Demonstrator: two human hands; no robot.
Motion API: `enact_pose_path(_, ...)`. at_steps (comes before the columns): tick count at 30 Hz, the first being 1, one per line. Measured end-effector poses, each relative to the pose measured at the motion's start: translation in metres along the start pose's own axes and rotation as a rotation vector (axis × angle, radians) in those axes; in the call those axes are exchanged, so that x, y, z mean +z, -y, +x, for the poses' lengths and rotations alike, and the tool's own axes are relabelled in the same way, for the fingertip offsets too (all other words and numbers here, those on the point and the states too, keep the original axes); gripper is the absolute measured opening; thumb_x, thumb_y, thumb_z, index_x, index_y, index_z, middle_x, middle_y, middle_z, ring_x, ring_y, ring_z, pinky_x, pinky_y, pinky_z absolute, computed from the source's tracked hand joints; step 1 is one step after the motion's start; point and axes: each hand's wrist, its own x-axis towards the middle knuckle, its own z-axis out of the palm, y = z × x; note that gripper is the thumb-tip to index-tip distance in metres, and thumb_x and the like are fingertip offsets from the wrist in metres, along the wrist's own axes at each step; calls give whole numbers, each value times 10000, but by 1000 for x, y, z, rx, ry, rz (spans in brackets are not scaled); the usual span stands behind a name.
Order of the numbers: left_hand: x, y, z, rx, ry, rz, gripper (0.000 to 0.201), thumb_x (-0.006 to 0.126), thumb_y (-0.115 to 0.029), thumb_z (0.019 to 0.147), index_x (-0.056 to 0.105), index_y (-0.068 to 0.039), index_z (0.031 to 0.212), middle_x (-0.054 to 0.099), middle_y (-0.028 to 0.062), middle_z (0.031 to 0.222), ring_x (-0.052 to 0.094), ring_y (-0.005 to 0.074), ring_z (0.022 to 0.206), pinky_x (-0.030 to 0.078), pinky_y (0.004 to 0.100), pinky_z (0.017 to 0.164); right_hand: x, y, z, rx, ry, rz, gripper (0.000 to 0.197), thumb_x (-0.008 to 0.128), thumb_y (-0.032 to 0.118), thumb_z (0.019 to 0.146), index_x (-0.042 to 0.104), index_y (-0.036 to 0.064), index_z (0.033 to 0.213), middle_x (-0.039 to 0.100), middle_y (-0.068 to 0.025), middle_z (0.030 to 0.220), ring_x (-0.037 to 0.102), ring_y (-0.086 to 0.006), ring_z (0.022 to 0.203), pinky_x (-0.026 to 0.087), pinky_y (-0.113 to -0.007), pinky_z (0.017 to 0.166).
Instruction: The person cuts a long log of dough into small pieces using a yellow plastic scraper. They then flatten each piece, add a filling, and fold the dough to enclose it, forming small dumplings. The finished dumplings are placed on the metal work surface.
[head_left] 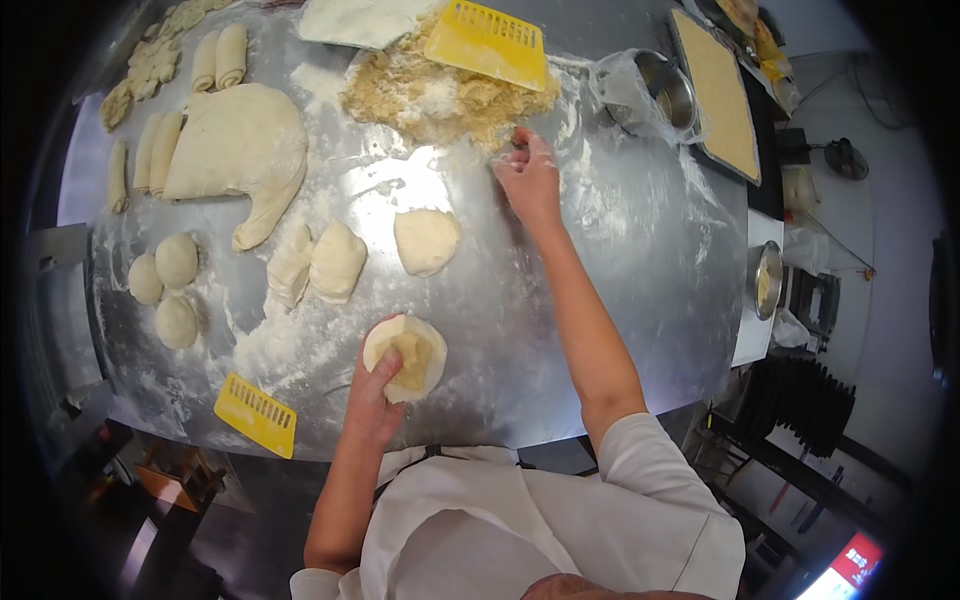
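Observation:
My left hand (380,385) is closed around a flattened round of dough (432,340), its thumb pressing on the tan crumbly filling (415,368) in the middle. Stretched out to the far side, my right hand (530,182) has its fingers curled at the near edge of a heap of crumbly filling (425,95); whether a pinch of it is between the fingertips I cannot make out. Between the hands lies a lump of dough (427,242). Two more dough pieces (338,262) sit to its left on the floured metal table (490,370).
A yellow scraper (505,50) rests on the heap, another yellow scraper (255,412) at the near left edge. Left are a large dough sheet (245,140), dough balls (177,322) and rolled dough (231,55). A metal pot in plastic (672,95) and a tray (718,95) stand far right.

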Motion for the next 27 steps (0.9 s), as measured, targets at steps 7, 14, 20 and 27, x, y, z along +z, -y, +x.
enact_pose_path(7,-6,6,3,-35,10,50,687,760,-304,895,448,-107,1475,576,71,1347,569,234,1248,501,390,1031,36,11,-17,-138,-180,-239,782,899,257,684,541,-50,1307,529,-225,1231,520,-389,1171,433,-442,1019)
enact_pose_path(14,-2,-2,0,-21,-2,54,679,763,-276,881,454,-116,1464,565,62,1344,555,224,1251,481,381,1045,53,-9,23,-247,-249,-213,355,746,58,795,654,18,1135,602,-185,1069,611,-393,988,515,-448,858)
enact_pose_path(20,2,-9,2,31,14,15,645,724,-273,923,437,-109,1477,548,62,1363,544,222,1265,466,387,1071,44,-16,35,-293,-303,-209,232,721,72,800,702,36,1028,667,-170,1026,651,-382,913,534,-447,813)
enact_pose_path(27,-19,-11,17,198,31,-153,572,503,-429,1057,408,-101,1515,531,105,1461,541,277,1319,448,452,1107,10,3,-1,-17,-142,141,185,755,83,814,737,41,993,701,-83,869,639,-183,766,520,-309,701)
